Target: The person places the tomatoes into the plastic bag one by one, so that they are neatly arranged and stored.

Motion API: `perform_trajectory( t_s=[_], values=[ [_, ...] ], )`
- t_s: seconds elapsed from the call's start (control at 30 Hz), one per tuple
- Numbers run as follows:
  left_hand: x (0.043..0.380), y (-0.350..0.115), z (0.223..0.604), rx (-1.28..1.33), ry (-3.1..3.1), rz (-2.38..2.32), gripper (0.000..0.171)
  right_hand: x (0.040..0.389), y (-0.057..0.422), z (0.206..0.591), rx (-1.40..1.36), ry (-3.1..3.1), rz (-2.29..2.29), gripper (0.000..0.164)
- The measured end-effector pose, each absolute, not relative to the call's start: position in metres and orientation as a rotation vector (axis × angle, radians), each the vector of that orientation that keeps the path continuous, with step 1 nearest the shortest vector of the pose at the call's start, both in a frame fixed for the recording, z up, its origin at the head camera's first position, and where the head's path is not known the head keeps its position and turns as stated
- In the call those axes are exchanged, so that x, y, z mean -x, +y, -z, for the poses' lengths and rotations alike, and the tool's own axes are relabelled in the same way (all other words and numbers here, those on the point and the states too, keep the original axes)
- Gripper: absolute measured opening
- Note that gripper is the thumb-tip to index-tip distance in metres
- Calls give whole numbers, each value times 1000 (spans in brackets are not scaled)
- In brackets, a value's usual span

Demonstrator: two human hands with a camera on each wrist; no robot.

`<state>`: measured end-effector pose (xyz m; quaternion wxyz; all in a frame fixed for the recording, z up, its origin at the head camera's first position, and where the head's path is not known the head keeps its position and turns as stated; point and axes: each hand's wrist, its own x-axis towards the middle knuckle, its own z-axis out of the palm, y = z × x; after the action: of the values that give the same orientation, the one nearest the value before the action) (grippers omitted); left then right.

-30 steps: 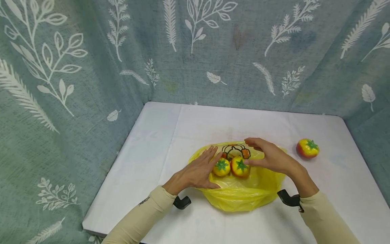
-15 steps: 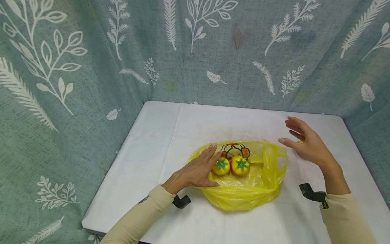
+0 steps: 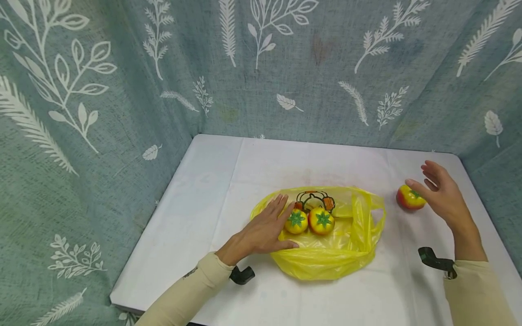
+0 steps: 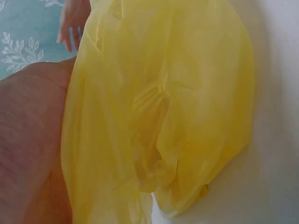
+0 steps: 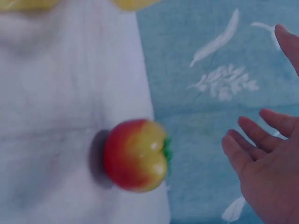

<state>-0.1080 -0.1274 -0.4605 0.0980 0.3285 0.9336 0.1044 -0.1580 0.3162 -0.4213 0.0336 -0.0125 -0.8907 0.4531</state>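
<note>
Lying side by side inside the yellow bag point(image 3: 322, 266): two fruits point(image 3: 321, 222), apparently the finished portion. Outstanding: one red-and-yellow fruit point(image 3: 408, 199) on the desk point(image 3: 204, 190), right of the bag, seemingly the only one left to pack. Left hand point(image 3: 263, 232): fingers extended at the bag's left side, nothing gripped. Right hand point(image 3: 447, 197): fingers relaxed, parted, beside the loose fruit, holding nothing.

In the head view, the right grip point(image 3: 446, 197) is covering part of the red-and-yellow fruit point(image 3: 407, 199), while the left grip point(image 3: 265, 230) is hiding the edge of 1 yellow fruit point(image 3: 297, 222) inside the bag point(image 3: 322, 266). Both sleeves point(image 3: 189, 290) are running off the bottom edge. In the 2 wrist views, picture edges are cropping both grips and the bag.
</note>
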Motion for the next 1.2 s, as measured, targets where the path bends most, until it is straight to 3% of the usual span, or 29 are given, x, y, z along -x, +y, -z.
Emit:
perform_trajectory(
  t_s=[0.53, 0.7, 1.0, 1.2],
  values=[
    [95, -127, 455, -1018, 2769, -235, 128, 166, 339, 464, 276, -2964, -1341, 102],
    [93, -127, 457, -1034, 2765, -226, 128, 167, 341, 471, 347, -3028, -1297, 108],
    [91, -129, 459, -1027, 2767, -214, 127, 168, 342, 481, 402, -3076, -1269, 100],
    [90, -129, 461, -995, 2757, -211, 127, 176, 353, 501, 396, -3097, -1215, 105]
  ],
)
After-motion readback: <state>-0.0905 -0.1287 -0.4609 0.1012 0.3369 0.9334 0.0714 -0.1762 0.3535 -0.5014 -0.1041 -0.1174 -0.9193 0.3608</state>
